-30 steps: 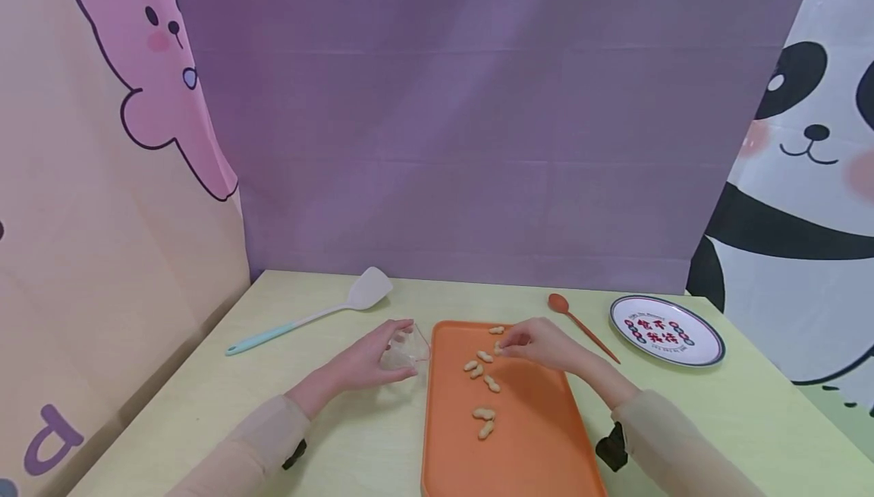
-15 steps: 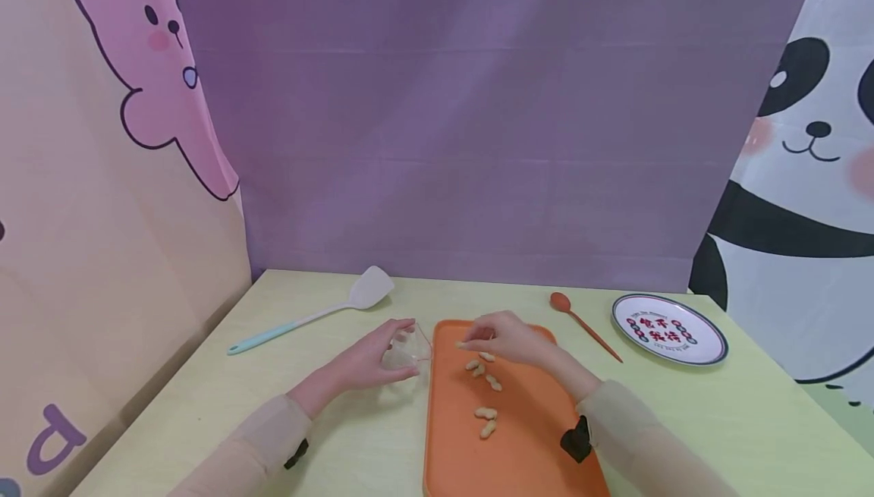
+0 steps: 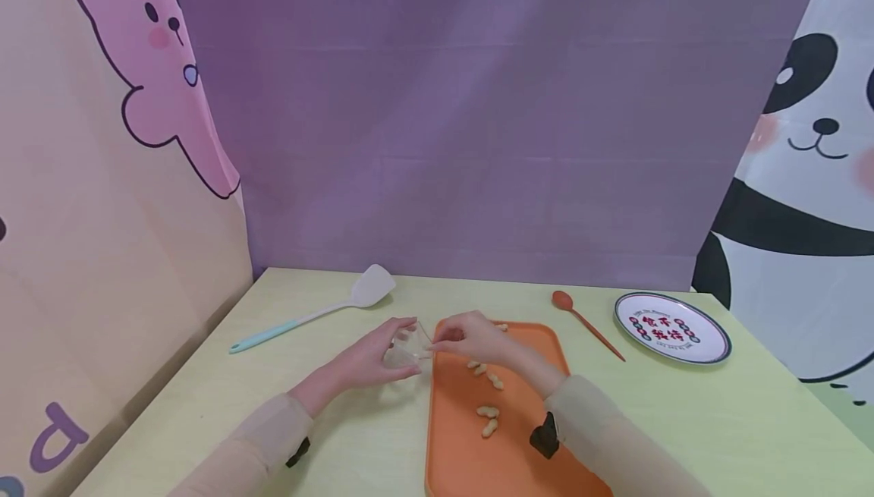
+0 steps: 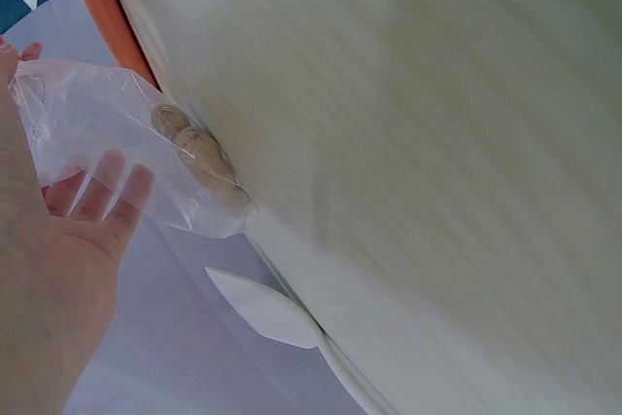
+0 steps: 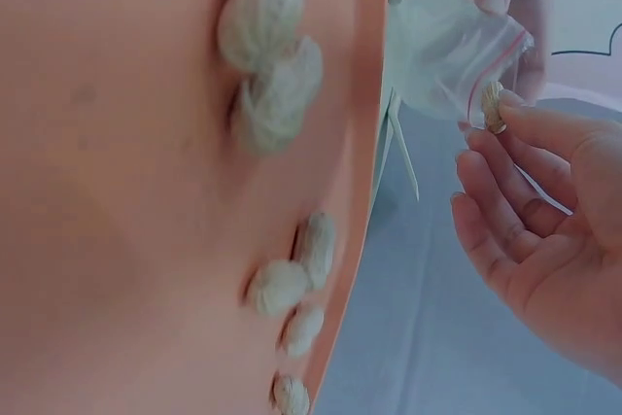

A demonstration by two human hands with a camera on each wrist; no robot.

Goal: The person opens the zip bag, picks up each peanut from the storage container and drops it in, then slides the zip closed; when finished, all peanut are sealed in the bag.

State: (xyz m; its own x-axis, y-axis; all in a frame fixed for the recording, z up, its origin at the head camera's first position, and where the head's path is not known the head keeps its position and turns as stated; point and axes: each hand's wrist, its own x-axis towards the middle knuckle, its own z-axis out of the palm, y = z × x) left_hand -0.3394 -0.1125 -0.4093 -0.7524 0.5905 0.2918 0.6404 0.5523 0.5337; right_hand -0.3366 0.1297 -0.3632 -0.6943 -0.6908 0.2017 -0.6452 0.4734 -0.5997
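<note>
My left hand (image 3: pixel 365 360) holds a clear zip bag (image 3: pixel 407 351) by its mouth, beside the left edge of an orange tray (image 3: pixel 519 463). The left wrist view shows peanuts (image 4: pixel 201 155) lying at the bottom of the bag. Between thumb and fingertips, my right hand (image 3: pixel 473 339) pinches a single peanut (image 5: pixel 494 107), right at the bag's red-lined opening. Several peanuts (image 3: pixel 488 411) in their shells are scattered on the tray, and the right forearm partly covers the far ones in the head view.
A white spatula (image 3: pixel 372 287) with a pale blue handle lies at the back left of the table (image 3: pixel 341 436). To the right of the tray are a reddish-brown spoon (image 3: pixel 563 300) and a white plate (image 3: pixel 672 328) with red lettering. A purple curtain (image 3: pixel 464 117) hangs behind.
My right hand has come left from over the tray's far part to the bag's mouth, bringing a peanut with it. The left hand and the bag have stayed in place.
</note>
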